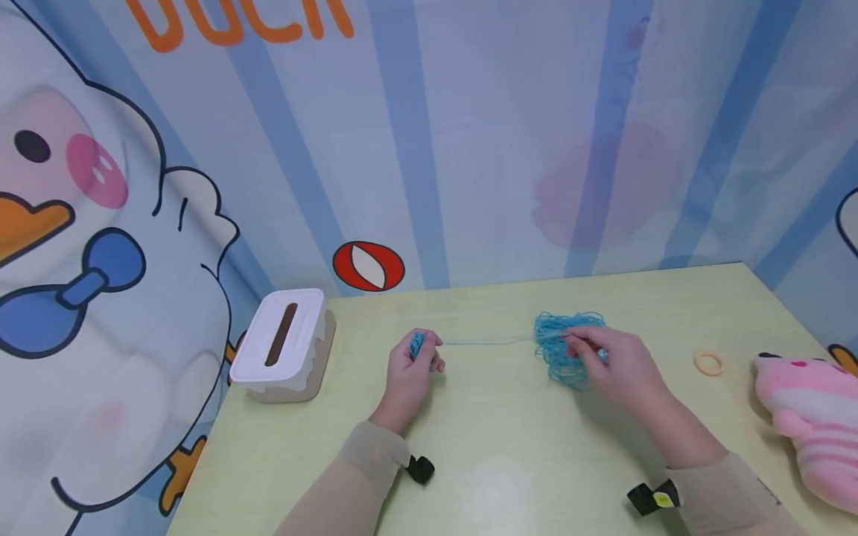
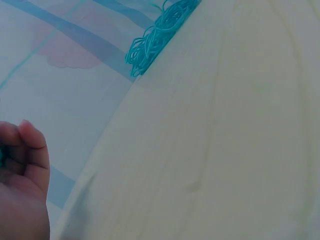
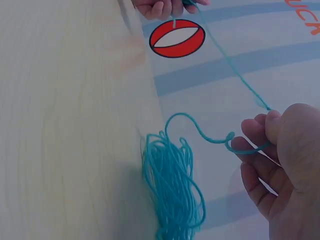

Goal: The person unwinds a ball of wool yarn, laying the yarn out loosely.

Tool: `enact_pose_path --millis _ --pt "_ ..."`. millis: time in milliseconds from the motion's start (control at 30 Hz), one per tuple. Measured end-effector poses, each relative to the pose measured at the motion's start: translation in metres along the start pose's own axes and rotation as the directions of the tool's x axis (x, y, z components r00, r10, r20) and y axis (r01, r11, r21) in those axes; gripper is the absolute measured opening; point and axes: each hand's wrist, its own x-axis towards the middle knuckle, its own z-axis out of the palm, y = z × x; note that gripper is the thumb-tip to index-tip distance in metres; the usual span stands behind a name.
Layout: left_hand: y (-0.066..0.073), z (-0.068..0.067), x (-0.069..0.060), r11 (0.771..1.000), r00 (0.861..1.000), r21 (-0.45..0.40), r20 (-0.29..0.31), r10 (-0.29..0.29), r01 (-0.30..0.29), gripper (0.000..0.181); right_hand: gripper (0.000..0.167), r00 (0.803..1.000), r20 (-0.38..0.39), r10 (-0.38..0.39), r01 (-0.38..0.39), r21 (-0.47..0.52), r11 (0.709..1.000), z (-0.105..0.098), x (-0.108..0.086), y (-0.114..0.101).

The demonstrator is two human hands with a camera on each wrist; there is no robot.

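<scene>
A loose skein of blue yarn [image 1: 561, 365] lies on the table, partly behind my right hand [image 1: 620, 365]. My right hand pinches the strand between thumb and forefinger, as the right wrist view shows. From there the yarn strand [image 3: 227, 57] runs taut to my left hand [image 1: 410, 376]. A small wound bundle of blue yarn [image 1: 416, 345] sits in the curled fingers of my left hand, which grips it. Between my right hand and the skein, a slack length of yarn [image 3: 197, 126] loops down. In the left wrist view only part of the left hand [image 2: 22, 185] shows.
A lidded box with a brown slot [image 1: 288, 346] stands at the table's left. Toward the right lie an orange ring [image 1: 708, 363] and a pink striped plush toy [image 1: 814, 428]. A printed curtain [image 1: 469, 149] hangs behind the table's back edge.
</scene>
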Motion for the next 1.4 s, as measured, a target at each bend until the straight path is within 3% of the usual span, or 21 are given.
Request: enact_pose_path --millis 233,433,600,700,767,867,933,967,1033,1100,1167,1233,1300,1400 --pt "0.0 -0.001 0.0 0.997 1.0 -0.07 -0.01 0.022 -0.023 0.046 0.027 0.988 0.064 0.144 -0.139 -0.077 0.987 -0.024 -0.01 0.023" --pt "0.001 -0.001 0.001 0.998 1.0 -0.064 -0.003 0.008 -0.008 0.051 0.029 0.944 0.096 0.315 -0.296 -0.174 0.939 -0.033 -0.017 0.039" --pt "0.001 -0.002 0.001 1.0 0.998 -0.013 0.069 -0.002 0.003 0.042 0.03 0.919 0.159 0.361 -0.314 -0.262 0.913 -0.025 -0.015 0.044" --pt "0.001 -0.002 0.001 1.0 0.994 0.021 0.103 -0.021 0.019 0.041 0.03 0.921 0.155 0.357 -0.303 -0.293 0.907 -0.014 -0.013 0.038" --pt "0.002 -0.002 0.0 0.999 0.994 0.037 0.109 -0.031 0.028 0.04 0.03 0.939 0.085 0.332 -0.298 -0.277 0.914 -0.007 -0.012 0.028" --pt "0.002 -0.002 0.0 0.998 0.992 0.051 0.118 -0.033 0.028 0.037 0.028 0.978 -0.089 0.188 -0.202 -0.177 0.963 0.009 -0.007 0.009" --pt "0.003 -0.002 0.0 0.999 0.991 0.043 0.129 -0.025 0.019 0.036 0.023 0.985 -0.168 0.042 -0.064 -0.127 0.99 0.023 -0.002 -0.005" --pt "0.004 -0.001 0.0 0.999 0.99 0.039 0.136 -0.02 0.015 0.036 0.022 0.986 -0.165 -0.017 -0.002 -0.116 0.993 0.03 0.001 -0.012" --pt "0.005 -0.001 -0.001 1.0 0.988 0.025 0.151 -0.016 0.012 0.037 0.025 0.993 -0.078 -0.085 0.079 -0.082 0.994 0.046 0.006 -0.027" --pt "0.006 -0.001 -0.001 1.0 0.986 0.018 0.166 -0.018 0.016 0.037 0.036 0.993 0.08 -0.082 0.085 -0.037 0.996 0.061 0.011 -0.043" --pt "0.006 -0.001 -0.001 1.0 0.984 0.019 0.178 -0.016 0.013 0.038 0.05 0.971 0.233 -0.047 0.047 0.005 0.999 0.077 0.016 -0.055" --pt "0.006 -0.001 -0.002 1.0 0.983 0.024 0.186 -0.003 -0.001 0.039 0.056 0.946 0.324 -0.015 0.0 0.046 0.999 0.091 0.02 -0.064" --pt "0.004 0.0 -0.001 0.999 0.982 0.036 0.187 0.013 -0.02 0.036 0.05 0.939 0.343 0.004 -0.031 0.073 0.997 0.103 0.023 -0.068" --pt "0.002 0.002 -0.001 0.998 0.986 0.059 0.168 0.018 -0.028 0.031 0.032 0.95 0.309 0.038 -0.071 0.094 0.993 0.108 0.024 -0.07"
